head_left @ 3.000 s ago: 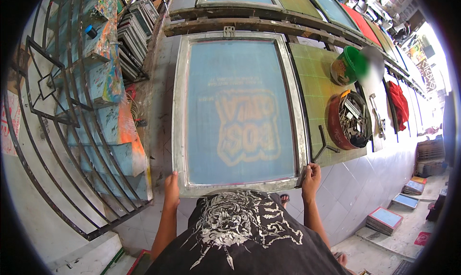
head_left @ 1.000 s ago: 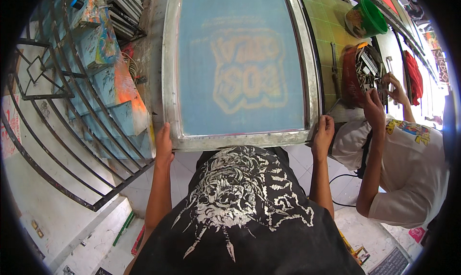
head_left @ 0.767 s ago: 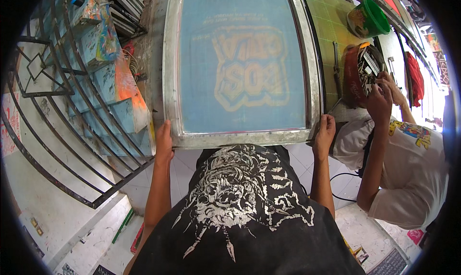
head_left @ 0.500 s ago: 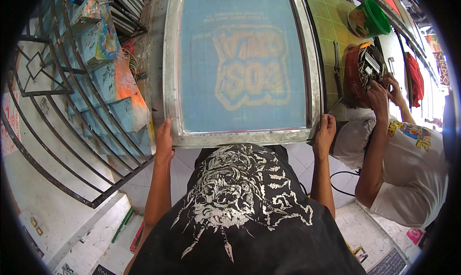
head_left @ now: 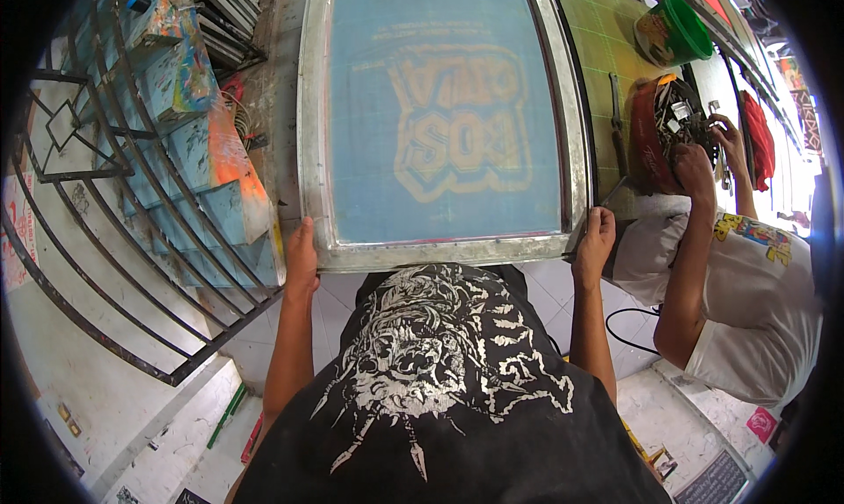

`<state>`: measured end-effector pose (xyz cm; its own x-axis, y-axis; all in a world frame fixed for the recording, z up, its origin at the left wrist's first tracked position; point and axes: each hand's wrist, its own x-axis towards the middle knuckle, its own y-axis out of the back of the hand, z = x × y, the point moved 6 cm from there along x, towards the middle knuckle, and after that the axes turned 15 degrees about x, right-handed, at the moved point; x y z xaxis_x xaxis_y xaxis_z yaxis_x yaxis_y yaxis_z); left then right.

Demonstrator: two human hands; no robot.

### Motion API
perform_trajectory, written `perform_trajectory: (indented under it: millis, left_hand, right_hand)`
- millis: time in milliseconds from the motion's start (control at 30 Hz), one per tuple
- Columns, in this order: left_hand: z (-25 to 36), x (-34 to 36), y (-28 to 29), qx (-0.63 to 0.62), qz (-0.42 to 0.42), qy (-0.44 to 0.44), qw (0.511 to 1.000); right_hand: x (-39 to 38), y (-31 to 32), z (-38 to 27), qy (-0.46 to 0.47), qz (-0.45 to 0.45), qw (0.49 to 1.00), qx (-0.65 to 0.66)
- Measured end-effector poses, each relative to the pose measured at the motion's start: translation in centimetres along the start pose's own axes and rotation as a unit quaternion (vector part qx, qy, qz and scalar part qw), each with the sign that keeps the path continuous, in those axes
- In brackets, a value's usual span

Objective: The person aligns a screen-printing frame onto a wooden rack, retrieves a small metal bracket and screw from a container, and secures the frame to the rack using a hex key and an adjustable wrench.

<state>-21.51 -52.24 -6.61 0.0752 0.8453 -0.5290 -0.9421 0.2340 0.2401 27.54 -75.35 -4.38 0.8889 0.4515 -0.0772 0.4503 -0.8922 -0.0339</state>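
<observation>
A large screen printing frame (head_left: 440, 254) lies flat in front of me, its bare metal border around a blue mesh (head_left: 369, 187) that shows a pale lettered stencil. My left hand (head_left: 301, 256) grips the near left corner of the border, fingers partly hidden beneath it. At the near right corner my right hand (head_left: 597, 244) is closed on the same frame, thumb up along its outer side. The near edge of the frame is close to my black shirt. Under the frame's right side shows a yellow-green gridded surface (head_left: 591, 51).
To the right a co-worker's hands (head_left: 694, 171) reach into a round red tin (head_left: 646, 143) of small metal pieces. A green-rimmed bucket (head_left: 681, 33) stands beyond it. Black curved metal bars (head_left: 105, 324) and paint-stained blue steps (head_left: 176, 178) are on the left; flat frames (head_left: 227, 16) are stacked behind.
My hands and the frame stay almost still. The co-worker's hands have shifted at the tin, one now lifted at its right side with small metal pieces.
</observation>
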Motion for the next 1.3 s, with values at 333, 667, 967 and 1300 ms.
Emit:
perform_trajectory:
  millis: [333, 667, 967, 1300]
  left_hand:
    - [-0.7, 0.4, 0.5, 0.053, 0.032, -0.021, 0.998]
    - [0.0, 0.1, 0.4, 0.061, 0.012, -0.039, 0.997]
    - [-1.5, 0.4, 1.4, -0.044, 0.112, 0.023, 0.992]
    - [22.2, 13.4, -0.3, -0.124, 0.032, -0.184, 0.974]
  right_hand:
    - [-0.2, -0.4, -0.6, 0.004, 0.03, 1.0, 0.003]
    - [-0.3, -0.6, -0.2, -0.019, 0.041, 0.998, 0.048]
    - [0.3, -1.0, -3.4, 0.068, 0.056, 0.996, -0.002]
    - [8.0, -17.1, -8.0, 0.087, -0.125, 0.988, 0.017]
